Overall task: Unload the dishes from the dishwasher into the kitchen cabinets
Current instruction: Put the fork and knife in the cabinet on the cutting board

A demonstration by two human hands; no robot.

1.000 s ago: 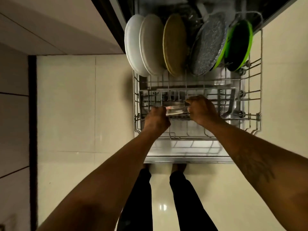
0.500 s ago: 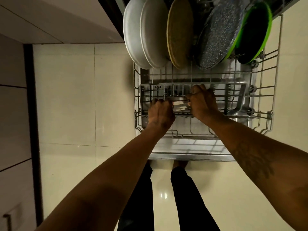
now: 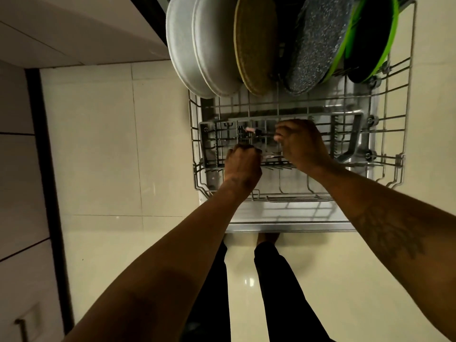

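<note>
Left hand was clenched at the near edge of the grey plastic cutlery basket, and right hand was curled over its middle. We could not tell what either gripped. A thin silvery utensil lay between them. The basket sat in the pulled-out wire lower rack, with 5 upright round plates behind. Risk, as we judged it: a piece snagging in the basket grid, then slipping onto the open steel dishwasher door.
</note>
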